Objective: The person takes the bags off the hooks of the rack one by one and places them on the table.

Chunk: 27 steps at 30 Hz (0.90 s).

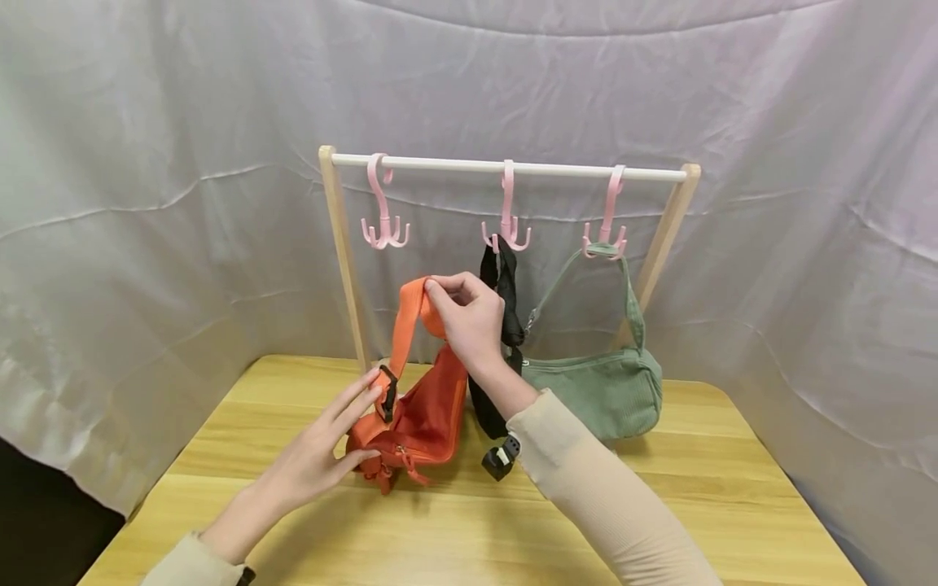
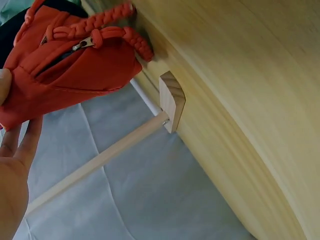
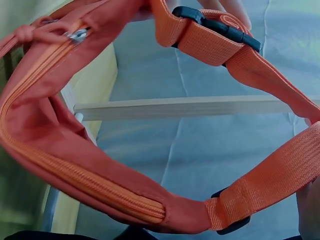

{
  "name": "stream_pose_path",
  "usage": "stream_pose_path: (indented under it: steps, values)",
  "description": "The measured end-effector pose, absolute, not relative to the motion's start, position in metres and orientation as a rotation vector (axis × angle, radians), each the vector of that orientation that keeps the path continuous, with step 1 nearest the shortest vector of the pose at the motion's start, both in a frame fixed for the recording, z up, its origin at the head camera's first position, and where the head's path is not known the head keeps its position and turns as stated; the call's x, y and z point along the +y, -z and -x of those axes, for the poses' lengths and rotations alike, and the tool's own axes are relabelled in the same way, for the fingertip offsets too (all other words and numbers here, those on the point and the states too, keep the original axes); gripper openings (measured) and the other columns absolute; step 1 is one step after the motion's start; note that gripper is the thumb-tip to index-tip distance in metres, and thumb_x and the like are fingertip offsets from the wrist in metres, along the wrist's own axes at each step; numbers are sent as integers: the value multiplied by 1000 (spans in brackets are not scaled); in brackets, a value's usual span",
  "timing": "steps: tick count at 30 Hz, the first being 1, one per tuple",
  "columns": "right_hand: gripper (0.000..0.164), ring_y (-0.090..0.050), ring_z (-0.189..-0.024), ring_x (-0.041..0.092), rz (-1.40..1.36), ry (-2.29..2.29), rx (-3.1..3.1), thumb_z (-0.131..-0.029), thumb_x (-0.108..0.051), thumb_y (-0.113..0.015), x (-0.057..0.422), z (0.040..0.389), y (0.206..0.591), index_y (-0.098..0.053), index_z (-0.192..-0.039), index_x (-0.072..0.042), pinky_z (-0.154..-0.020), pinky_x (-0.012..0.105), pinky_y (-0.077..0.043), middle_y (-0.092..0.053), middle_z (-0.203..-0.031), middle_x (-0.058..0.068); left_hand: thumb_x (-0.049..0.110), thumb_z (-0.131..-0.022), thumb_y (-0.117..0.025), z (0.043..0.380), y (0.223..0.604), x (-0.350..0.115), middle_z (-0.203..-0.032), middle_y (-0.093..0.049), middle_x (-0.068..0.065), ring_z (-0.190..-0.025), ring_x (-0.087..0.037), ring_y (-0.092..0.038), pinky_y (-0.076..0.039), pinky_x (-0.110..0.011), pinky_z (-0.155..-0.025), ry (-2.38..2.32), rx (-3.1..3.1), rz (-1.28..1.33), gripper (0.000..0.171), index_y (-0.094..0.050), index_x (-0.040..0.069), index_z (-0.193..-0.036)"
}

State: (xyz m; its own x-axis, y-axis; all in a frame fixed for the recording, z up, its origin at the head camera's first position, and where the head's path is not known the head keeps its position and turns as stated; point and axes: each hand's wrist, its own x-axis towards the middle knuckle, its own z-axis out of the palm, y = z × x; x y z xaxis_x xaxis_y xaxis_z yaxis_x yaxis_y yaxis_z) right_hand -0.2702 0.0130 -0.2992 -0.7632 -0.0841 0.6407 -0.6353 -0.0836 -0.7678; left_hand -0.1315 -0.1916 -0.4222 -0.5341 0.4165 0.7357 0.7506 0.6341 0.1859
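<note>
An orange-red waist bag (image 1: 436, 411) is held up just over the table in front of the rack's left half. My right hand (image 1: 472, 319) pinches the top of its orange webbing strap (image 1: 405, 321), which rises in a loop. My left hand (image 1: 311, 456) holds the bag's left end, fingers near the black buckle (image 1: 389, 394). In the left wrist view, its thumb lies on one side of the bag (image 2: 75, 75) and its fingers reach behind. The right wrist view looks through the strap loop, showing the bag's zipper (image 3: 95, 182).
A white-barred rack (image 1: 440, 164) with wooden legs carries a bare pink hook (image 1: 384, 207) at left. A black bag (image 1: 484, 399) hangs on the middle hook (image 1: 507, 203), partly behind my right hand. A green corduroy bag (image 1: 601, 391) hangs on the right hook (image 1: 608, 212).
</note>
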Motion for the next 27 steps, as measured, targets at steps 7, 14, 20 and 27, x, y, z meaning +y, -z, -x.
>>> stream_pose_path:
  steps: [7,14,20,27]
  values:
    - [10,-71,-75,10,-778,-1963,-1804,-94,-13,-79,13,264,309,-80,-100,-5,-63,22,-55,-79,-92,9,24,-105,-61,134,416,-199,-147,-51,-31,-137,-25,-56,-47,-19,-106,693,-1958,968,47,-61,-13,-134]
    - [10,-71,-77,11,-780,-1980,-1807,-95,-12,-78,14,259,320,-80,-103,-6,-68,25,-60,-78,-93,9,19,-105,-61,131,406,-202,-125,-63,-33,-120,-28,-65,-50,-16,-100,659,-1838,940,34,-72,-12,-116]
    - [10,-71,-78,13,-780,-1997,-1806,-95,-11,-78,16,256,330,-81,-103,-6,-68,26,-61,-78,-93,11,20,-104,-64,127,396,-199,-109,-69,-28,-106,-29,-68,-51,-16,-98,660,-1780,871,34,-75,-12,-107]
    - [11,-72,-81,13,-757,-2017,-1827,-94,-14,-79,21,253,343,-81,-104,-9,-69,23,-58,-79,-98,9,20,-104,-65,121,386,-196,-100,-69,-27,-100,-21,-69,-52,-14,-93,707,-1733,819,33,-75,-12,-102]
